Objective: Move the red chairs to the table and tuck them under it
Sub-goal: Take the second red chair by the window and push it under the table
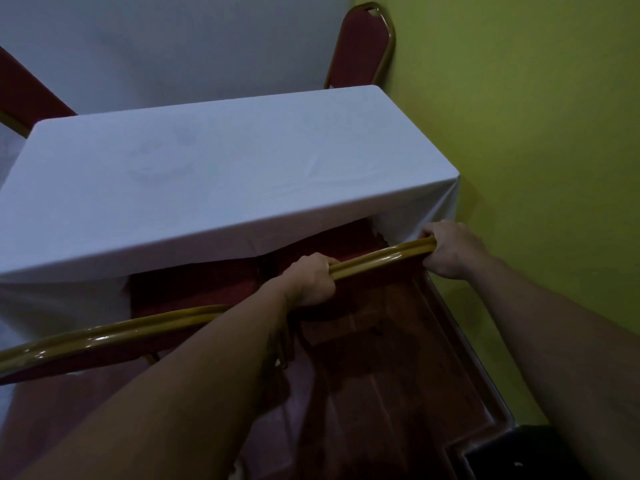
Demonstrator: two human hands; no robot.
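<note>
Filling the far and middle ground: a table [221,174] draped in a white cloth, its right end close to a yellow-green wall [519,133]. Cloth hangs over the near edge, lifted where a chair goes in.

Four red chairs with gold metal frames in view. Near right chair [377,258]: seat already under the table's near edge, top rail of its backrest just beside the hanging cloth. Near left chair [104,337]: gold top rail runs across the lower left, seat also partly under the cloth, touching or nearly touching its neighbour; cannot tell which. Far right chair [360,50]: backrest rising beyond the table's far right corner, beside the wall. Far left chair [24,91]: only part of a red back shows at the left edge.

Floor [398,358] dark reddish wood, near right.

Left hand [308,282]: wrapped tight around the near right chair's top rail, left part. Right hand [450,251]: clenched on the same rail at its right corner.
</note>
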